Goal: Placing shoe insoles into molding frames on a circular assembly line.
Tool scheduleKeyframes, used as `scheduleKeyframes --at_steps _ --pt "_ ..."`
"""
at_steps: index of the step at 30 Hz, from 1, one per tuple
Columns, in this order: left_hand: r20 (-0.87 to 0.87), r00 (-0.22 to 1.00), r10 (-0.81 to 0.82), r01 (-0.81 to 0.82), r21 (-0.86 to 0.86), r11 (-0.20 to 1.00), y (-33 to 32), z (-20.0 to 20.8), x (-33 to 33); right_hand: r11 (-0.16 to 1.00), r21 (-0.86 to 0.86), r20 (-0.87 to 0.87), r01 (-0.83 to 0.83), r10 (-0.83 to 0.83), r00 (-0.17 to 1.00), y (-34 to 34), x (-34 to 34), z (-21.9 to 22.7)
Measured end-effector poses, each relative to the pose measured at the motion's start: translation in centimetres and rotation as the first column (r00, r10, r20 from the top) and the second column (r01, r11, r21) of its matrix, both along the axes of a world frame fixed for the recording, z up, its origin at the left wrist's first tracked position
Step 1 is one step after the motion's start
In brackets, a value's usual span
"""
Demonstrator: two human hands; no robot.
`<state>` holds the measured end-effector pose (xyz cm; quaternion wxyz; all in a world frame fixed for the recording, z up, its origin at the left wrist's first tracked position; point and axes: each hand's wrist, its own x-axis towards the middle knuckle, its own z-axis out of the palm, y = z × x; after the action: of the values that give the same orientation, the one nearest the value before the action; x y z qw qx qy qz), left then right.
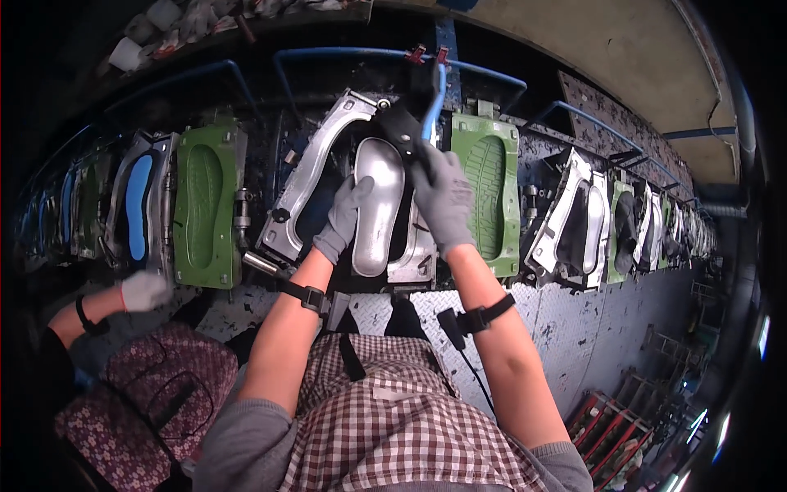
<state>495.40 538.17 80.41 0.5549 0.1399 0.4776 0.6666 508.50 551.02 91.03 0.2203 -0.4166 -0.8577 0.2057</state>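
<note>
The gloved left hand [344, 217] rests open on the left edge of the silver shoe-sole mould insert [377, 205], which lies in the open metal mould [307, 176]. The right hand [444, 197], just above-right, is clenched around a black spray gun [407, 123].

Both hands, left hand [343, 220] and right hand [443, 199], wear grey knitted cloth gloves. The shoe-shaped last [378, 205] is bare metal, smooth and glossy. The open mould frame [307, 176] is dull brushed metal. The green mould plates [489, 187] look matt, with ribbed tread relief. The apron [393, 426] is checked woven cloth.
</note>
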Motion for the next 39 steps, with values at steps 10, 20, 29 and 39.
scheduleKeyframes --at_steps 10,20,29,39 --pt "0.618 0.684 0.387 -0.081 -0.462 0.883 -9.6 2.8 4.2 0.781 -0.274 0.188 -0.561 0.615 0.766 -13.4 1.0 -1.3" --pt "-0.173 0.982 0.076 -0.096 -0.108 0.989 -2.6 3.8 -3.0 0.703 -0.707 0.259 0.077 0.155 0.953 -7.1 -0.8 -1.3" --pt "-0.522 0.851 -0.051 0.066 0.009 0.998 2.8 2.4 -2.2 0.801 -0.579 0.143 0.152 -0.084 0.986 -5.3 1.3 -1.2" --pt "-0.443 0.896 0.045 -0.144 -0.191 0.971 1.7 2.7 3.3 0.735 -0.665 0.11 -0.129 0.268 0.957 0.7 7.6 -2.1"
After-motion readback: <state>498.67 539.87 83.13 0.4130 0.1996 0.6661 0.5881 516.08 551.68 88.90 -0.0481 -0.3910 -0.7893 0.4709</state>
